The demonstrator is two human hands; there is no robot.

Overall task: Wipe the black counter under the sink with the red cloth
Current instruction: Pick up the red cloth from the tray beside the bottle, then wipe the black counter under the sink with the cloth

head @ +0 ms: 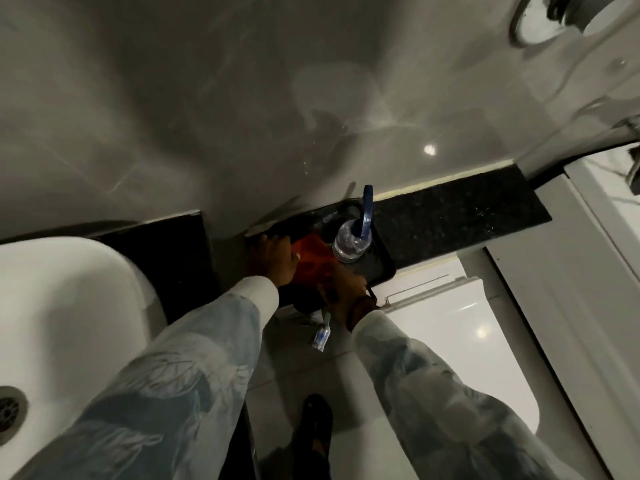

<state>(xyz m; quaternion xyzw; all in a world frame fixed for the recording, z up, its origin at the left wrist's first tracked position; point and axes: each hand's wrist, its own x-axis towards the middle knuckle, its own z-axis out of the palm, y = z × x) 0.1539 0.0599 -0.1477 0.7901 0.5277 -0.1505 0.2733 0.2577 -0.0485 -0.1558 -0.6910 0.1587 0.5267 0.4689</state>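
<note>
The red cloth [311, 259] lies bunched on a black tray [384, 268] that sits on the black speckled counter [457, 216], to the right of the white sink [69, 306]. My left hand [273, 259] curls over the tray's left edge, right beside the cloth. At the tray's near edge, my right hand [344, 285] has its fingers closed on the cloth's lower end. The light is dim, so both grips are hard to make out. A clear cup holding a blue toothbrush [351, 242] stands on the tray just right of the cloth.
A small clear bottle [320, 337] lies on the tiled floor below the tray. My foot in a dark sandal [313, 420] stands under it. A white glossy fixture [450, 327] fills the lower right, and a grey wall [242, 98] rises behind the counter.
</note>
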